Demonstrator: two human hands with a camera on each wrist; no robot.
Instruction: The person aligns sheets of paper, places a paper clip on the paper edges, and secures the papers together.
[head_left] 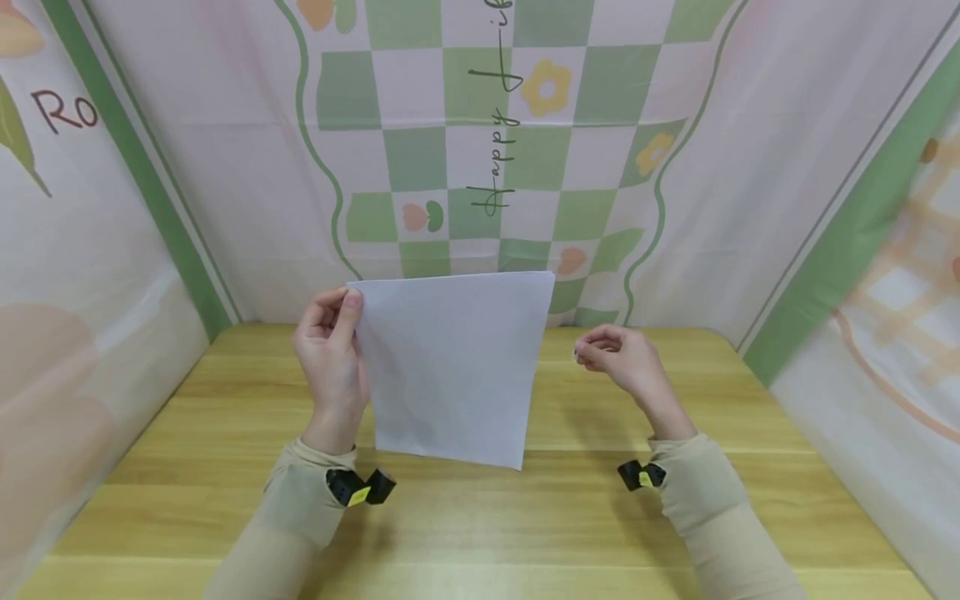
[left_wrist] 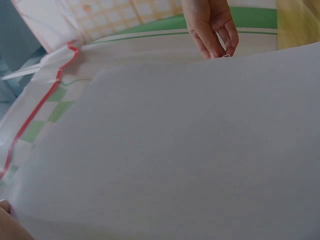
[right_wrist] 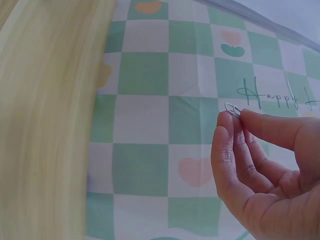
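My left hand point(head_left: 330, 354) pinches the upper left corner of a few white paper sheets point(head_left: 457, 367), thumb on the near face. The sheets hang upright above the table, their top edges slightly offset at the upper right corner. To the right of the paper, my right hand point(head_left: 622, 358) is raised and apart from it. Between its thumb and fingertips it pinches a small paper clip point(right_wrist: 233, 109), whose wire loop sticks out past the fingers in the right wrist view. In the left wrist view the paper point(left_wrist: 175, 150) covers most of the picture.
A wood-grain table point(head_left: 450, 542) lies below both hands. Behind it hangs a cloth with green checks point(head_left: 480, 150), and printed side cloths point(head_left: 112, 250) stand at left and right. Each sleeve carries a small black wrist camera point(head_left: 360, 487).
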